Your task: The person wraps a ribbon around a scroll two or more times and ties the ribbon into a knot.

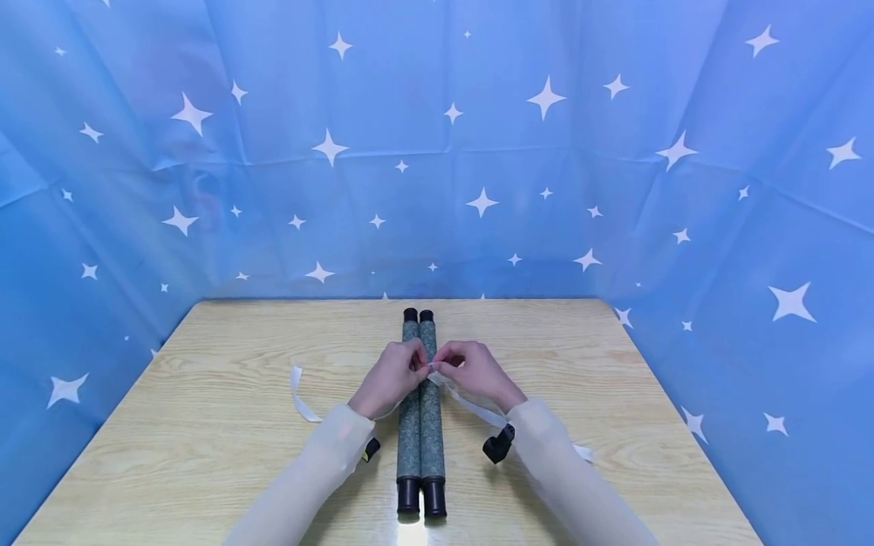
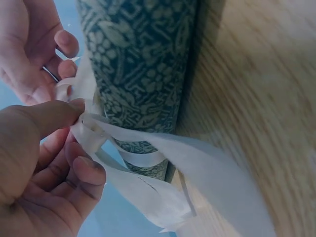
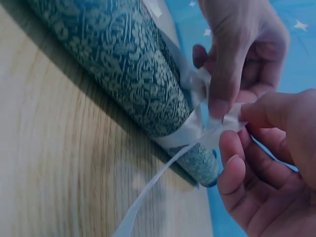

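A rolled scroll [image 1: 432, 436], two parallel rolls in green patterned cloth with dark end knobs, lies lengthwise on the table. A white ribbon [image 2: 212, 163] passes around it, with loops and a crossing bunched above the cloth. In the head view my left hand [image 1: 391, 377] is over the scroll's upper half, pinching the ribbon between thumb and fingers. Facing it, fingertips almost meeting, my right hand [image 1: 481, 373] pinches another part of the ribbon, as the right wrist view shows at the ribbon fold [image 3: 232, 117]. Loose ribbon tails trail out to both sides.
The wooden table [image 1: 225, 425] runs back to a blue curtain [image 1: 437, 152] with white stars. A black wrist camera [image 1: 499, 444] sits by the right sleeve. Partly behind the left sleeve, a small black and yellow item [image 1: 371, 450] shows.
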### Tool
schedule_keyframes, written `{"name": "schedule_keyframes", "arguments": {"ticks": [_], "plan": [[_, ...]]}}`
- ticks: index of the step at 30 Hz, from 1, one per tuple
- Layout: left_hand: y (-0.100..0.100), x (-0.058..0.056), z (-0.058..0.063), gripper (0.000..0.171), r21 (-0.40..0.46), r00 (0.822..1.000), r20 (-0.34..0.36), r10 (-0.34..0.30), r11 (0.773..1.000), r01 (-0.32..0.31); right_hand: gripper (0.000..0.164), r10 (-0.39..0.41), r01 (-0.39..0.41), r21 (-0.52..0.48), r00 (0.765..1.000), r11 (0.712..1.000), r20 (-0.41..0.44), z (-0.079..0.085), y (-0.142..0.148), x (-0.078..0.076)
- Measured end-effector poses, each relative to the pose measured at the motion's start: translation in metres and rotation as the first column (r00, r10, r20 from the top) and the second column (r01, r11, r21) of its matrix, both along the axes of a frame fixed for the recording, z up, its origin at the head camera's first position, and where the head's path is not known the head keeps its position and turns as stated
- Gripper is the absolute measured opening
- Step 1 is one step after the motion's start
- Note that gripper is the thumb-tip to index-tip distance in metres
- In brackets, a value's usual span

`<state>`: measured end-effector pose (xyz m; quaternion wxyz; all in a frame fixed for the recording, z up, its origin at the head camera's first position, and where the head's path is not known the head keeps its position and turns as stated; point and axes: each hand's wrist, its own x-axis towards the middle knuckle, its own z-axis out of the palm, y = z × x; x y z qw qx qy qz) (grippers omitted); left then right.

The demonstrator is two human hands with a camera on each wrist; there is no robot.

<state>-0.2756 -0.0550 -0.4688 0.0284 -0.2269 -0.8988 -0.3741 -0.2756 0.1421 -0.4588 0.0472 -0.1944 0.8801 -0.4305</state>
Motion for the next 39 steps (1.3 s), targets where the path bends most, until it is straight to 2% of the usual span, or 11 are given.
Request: {"name": "schedule_keyframes", "arguments": {"ticks": [3, 8, 11, 15, 19, 24, 26, 30, 33, 36, 39], "plan": [[0.000, -0.001, -0.002, 0.002, -0.005, 1.000, -0.008, -0.003, 1.000, 0.003, 0.011, -0.002, 0.002, -0.026, 1.000, 1.000, 0.015, 0.000, -0.003, 0.005], [-0.002, -0.002, -0.006, 0.010, -0.006, 1.000, -0.004, -0.006, 1.000, 0.006, 0.013, -0.031, 0.034, -0.078, 0.998, 0.996, 0.048, -0.004, -0.007, 0.012], [-0.005, -0.001, -0.007, 0.009, 0.028, 1.000, -0.007, -0.019, 0.999, 0.019, 0.018, -0.053, 0.060, -0.107, 0.997, 0.992, 0.063, -0.008, -0.010, 0.013], [-0.007, -0.001, -0.010, 0.007, 0.057, 0.999, -0.031, -0.037, 0.998, 0.038, 0.028, -0.072, 0.078, -0.074, 0.994, 0.994, 0.079, -0.012, -0.012, 0.013], [-0.011, -0.001, -0.010, 0.008, 0.082, 0.998, -0.032, -0.054, 0.995, 0.056, 0.022, -0.075, 0.078, -0.032, 0.993, 0.996, 0.091, -0.012, -0.011, 0.010], [-0.018, -0.001, -0.007, 0.007, 0.119, 0.998, 0.018, -0.067, 0.991, 0.065, 0.013, -0.072, 0.075, -0.040, 0.995, 0.996, 0.069, -0.008, -0.007, 0.005], [-0.021, -0.002, -0.005, 0.007, 0.105, 0.998, 0.021, -0.059, 0.993, 0.056, 0.013, -0.068, 0.071, -0.045, 0.996, 0.996, 0.062, -0.007, -0.005, 0.004], [-0.032, -0.005, -0.002, 0.028, 0.028, 0.999, 0.029, -0.045, 0.999, 0.044, 0.010, -0.076, 0.079, -0.052, 0.996, 0.996, 0.056, -0.005, -0.003, 0.003], [-0.039, -0.007, -0.001, 0.040, -0.023, 0.996, 0.067, -0.050, 0.998, 0.052, 0.007, -0.092, 0.094, -0.050, 0.995, 0.994, 0.041, -0.005, -0.002, 0.001], [-0.044, -0.009, 0.000, 0.040, -0.050, 0.995, 0.077, -0.066, 0.996, 0.070, 0.006, -0.105, 0.106, -0.045, 0.994, 0.993, 0.021, -0.004, 0.000, -0.001], [-0.045, -0.011, -0.001, 0.039, -0.075, 0.996, 0.046, -0.076, 0.994, 0.080, 0.005, -0.107, 0.108, -0.044, 0.994, 0.993, 0.007, -0.004, 0.001, -0.002]]}}
